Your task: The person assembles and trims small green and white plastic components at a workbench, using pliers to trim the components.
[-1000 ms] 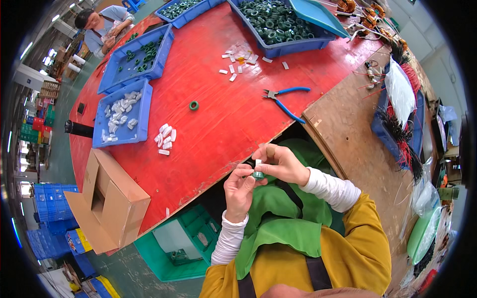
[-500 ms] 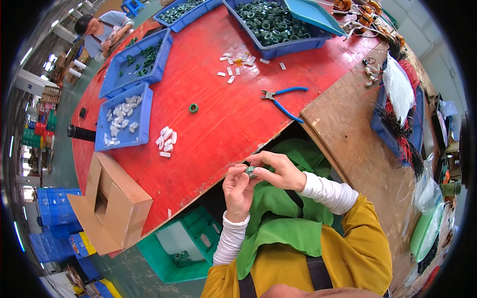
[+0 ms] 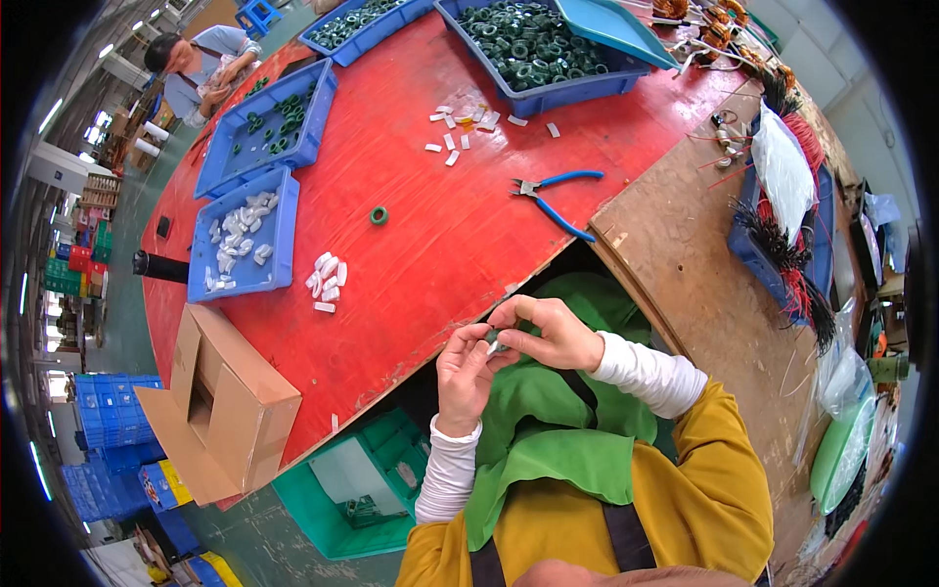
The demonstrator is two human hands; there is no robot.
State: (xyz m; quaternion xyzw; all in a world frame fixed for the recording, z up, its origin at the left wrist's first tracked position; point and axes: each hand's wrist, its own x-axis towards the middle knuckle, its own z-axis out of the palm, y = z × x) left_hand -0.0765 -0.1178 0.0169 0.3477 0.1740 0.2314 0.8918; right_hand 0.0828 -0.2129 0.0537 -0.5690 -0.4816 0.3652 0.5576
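White sleeves (image 3: pixel 641 370), mustard top (image 3: pixel 685 499), seemingly green apron (image 3: pixel 548 430)

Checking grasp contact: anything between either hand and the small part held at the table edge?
Nothing visible. The left hand and right hand both pinch the small part directly with their fingertips, over the green apron. The part itself is too small to make out.

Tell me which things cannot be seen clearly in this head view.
- Small part between left hand and right hand: almost covered by the fingers, too small to tell its shape.
- Contents of cardboard box: dark opening hides them.
- Green bin under red table: the table edge partly covers it.
- Wire bundles: bent and squeezed at the fisheye rim.
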